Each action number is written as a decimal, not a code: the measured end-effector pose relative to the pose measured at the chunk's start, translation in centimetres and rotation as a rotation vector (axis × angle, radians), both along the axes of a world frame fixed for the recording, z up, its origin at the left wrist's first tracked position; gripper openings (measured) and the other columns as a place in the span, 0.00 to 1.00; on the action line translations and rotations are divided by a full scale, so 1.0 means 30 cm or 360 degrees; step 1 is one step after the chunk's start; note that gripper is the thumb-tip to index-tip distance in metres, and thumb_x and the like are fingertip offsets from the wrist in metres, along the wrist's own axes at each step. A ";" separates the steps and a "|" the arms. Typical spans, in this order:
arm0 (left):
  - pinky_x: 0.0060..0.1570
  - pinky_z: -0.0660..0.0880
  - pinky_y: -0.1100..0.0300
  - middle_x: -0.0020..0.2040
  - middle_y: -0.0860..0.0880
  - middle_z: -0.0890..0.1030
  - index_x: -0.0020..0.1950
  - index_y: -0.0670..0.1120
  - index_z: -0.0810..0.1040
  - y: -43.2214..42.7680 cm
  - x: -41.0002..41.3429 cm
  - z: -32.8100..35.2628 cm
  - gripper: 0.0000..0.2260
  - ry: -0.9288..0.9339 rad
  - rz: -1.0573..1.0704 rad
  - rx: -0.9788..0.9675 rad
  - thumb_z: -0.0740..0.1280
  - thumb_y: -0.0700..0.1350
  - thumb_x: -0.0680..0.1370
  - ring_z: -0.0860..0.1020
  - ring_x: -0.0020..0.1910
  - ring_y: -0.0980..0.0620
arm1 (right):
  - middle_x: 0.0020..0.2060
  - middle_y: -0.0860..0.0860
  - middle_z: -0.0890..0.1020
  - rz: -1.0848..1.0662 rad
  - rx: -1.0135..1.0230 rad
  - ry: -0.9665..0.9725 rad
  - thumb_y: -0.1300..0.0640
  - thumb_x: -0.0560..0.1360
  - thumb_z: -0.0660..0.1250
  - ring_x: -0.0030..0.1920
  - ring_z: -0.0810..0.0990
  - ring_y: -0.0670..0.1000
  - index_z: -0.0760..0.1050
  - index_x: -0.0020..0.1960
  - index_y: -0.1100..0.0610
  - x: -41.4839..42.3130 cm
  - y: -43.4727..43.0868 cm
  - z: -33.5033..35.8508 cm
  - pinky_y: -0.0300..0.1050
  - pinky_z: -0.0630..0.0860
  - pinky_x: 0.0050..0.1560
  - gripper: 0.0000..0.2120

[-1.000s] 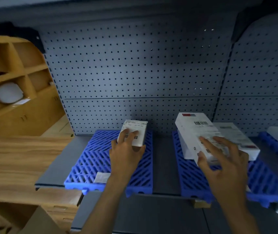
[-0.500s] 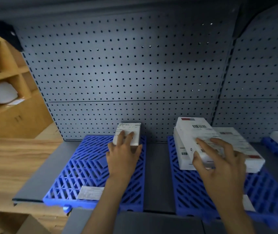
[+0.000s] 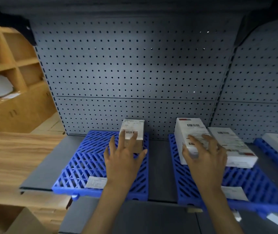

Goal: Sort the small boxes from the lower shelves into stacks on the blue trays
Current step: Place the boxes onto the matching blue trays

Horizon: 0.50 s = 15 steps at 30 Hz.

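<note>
A: Where's the small brown cardboard box [image 3: 132,132] with the white barcode label?

B: At the back right corner of the left blue slatted plastic tray [image 3: 87,159], close to the grey perforated back panel [image 3: 135,65]. The left hand [image 3: 123,159] lies on it with fingers straight, fingertips on the label and thumb spread wide. Nothing is curled round it.

A: And the other hand?

B: The right hand [image 3: 206,157] is spread over the top of a white rectangular carton [image 3: 189,132] on the second blue tray [image 3: 256,181]. Its fingers lie fairly flat, with the thumb against the carton's near left edge. It looks like steadying, not a grip. A flat white carton [image 3: 233,146] lies touching it on the right.

A: How would the small box handle?

B: Light, I'd judge, and stiff enough to keep its shape (plain cardboard, square corners). The label looks smoother than the bare card, so I'd take it by the two long sides, thumb against fingers, and not just press from above. The tray's open slats could catch a corner if it's dragged, so lifting clear seems safer than sliding.

A: Fragile?

B: I can't tell what's inside, so I'd set it down gently.
</note>
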<state>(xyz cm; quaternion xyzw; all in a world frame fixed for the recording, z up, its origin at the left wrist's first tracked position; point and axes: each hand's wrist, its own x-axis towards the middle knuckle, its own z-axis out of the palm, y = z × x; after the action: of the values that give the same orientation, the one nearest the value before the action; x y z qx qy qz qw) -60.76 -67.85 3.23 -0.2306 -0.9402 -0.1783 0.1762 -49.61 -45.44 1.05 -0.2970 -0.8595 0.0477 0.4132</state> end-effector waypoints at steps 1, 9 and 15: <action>0.73 0.64 0.37 0.83 0.51 0.54 0.81 0.61 0.56 -0.016 0.020 -0.001 0.32 0.0011 -0.0017 0.0006 0.56 0.70 0.79 0.55 0.80 0.39 | 0.68 0.55 0.72 -0.0022 0.0013 -0.0013 0.43 0.74 0.73 0.59 0.72 0.69 0.81 0.66 0.49 -0.006 0.002 -0.001 0.68 0.73 0.57 0.22; 0.71 0.66 0.38 0.80 0.49 0.63 0.77 0.58 0.66 -0.153 0.122 -0.038 0.27 0.0005 -0.0217 -0.0088 0.60 0.66 0.81 0.63 0.77 0.39 | 0.72 0.58 0.72 -0.0012 -0.0011 -0.0175 0.39 0.74 0.72 0.64 0.72 0.71 0.76 0.71 0.47 -0.002 -0.003 0.022 0.70 0.73 0.59 0.27; 0.73 0.65 0.40 0.81 0.51 0.61 0.80 0.60 0.62 -0.270 0.208 -0.068 0.27 0.0012 -0.0341 -0.0112 0.57 0.65 0.82 0.61 0.78 0.43 | 0.76 0.58 0.65 0.0076 -0.0103 -0.0163 0.40 0.78 0.67 0.74 0.65 0.65 0.65 0.77 0.46 0.198 -0.108 0.031 0.70 0.71 0.65 0.30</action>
<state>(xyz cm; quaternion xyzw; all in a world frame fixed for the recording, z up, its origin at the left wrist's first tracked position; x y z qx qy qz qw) -54.53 -75.96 1.18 -0.3367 -0.9151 -0.1621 0.1514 -43.66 -48.69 1.98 -0.2917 -0.8844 0.0701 0.3576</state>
